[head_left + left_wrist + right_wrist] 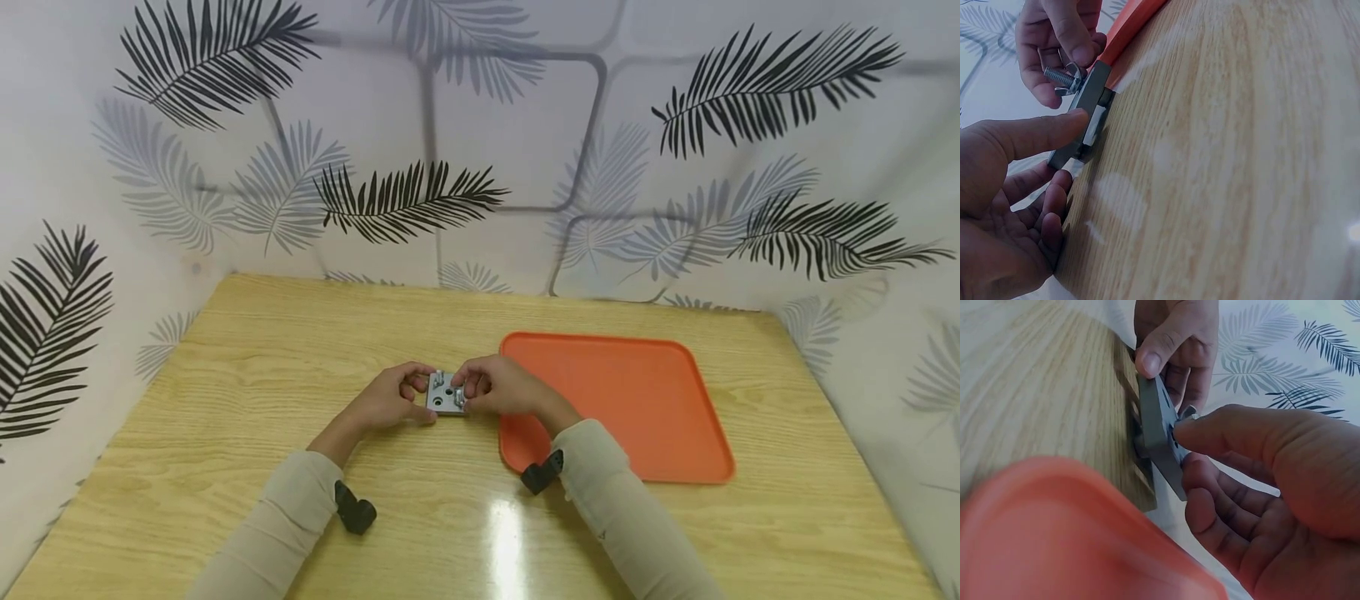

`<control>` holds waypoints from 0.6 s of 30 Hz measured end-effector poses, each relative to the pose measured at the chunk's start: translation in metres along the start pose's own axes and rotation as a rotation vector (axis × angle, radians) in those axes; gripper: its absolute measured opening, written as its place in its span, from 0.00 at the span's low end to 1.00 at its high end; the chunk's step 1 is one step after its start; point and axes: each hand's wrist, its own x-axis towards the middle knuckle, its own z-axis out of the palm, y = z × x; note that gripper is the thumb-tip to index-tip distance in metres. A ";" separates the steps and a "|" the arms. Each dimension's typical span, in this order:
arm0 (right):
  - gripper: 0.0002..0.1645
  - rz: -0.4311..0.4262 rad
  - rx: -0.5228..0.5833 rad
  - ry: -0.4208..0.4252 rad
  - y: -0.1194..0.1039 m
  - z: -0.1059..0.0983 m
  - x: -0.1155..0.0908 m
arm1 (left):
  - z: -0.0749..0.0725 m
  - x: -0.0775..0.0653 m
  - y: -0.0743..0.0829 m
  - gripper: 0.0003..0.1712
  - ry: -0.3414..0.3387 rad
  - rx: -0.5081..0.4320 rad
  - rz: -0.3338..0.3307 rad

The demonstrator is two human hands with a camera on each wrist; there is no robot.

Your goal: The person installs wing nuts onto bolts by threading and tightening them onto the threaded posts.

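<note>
A small grey metal plate (447, 407) with holes and two wing nuts is held just over the tabletop. My left hand (392, 397) grips its left side, thumb (1054, 132) on the near edge and fingers behind. At the plate's right side, my right hand (501, 386) pinches the nearer wing nut (460, 397) between thumb (1222, 428) and curled fingers, which partly hide it. The other wing nut (438, 379) sits toward the far left corner. A threaded bolt (1058, 77) sticks up through a wing nut, and dark round bolt heads (1107, 95) show under the plate.
An orange tray (622, 392) lies on the wooden table (247, 400) to the right, partly under my right forearm. Its rim (1054, 465) comes close to my right hand. Behind the table stands a wall covering (495, 133) with a leaf pattern.
</note>
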 end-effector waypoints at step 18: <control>0.05 0.071 -0.006 0.076 -0.003 0.005 -0.003 | 0.001 0.003 -0.003 0.36 0.002 0.006 0.008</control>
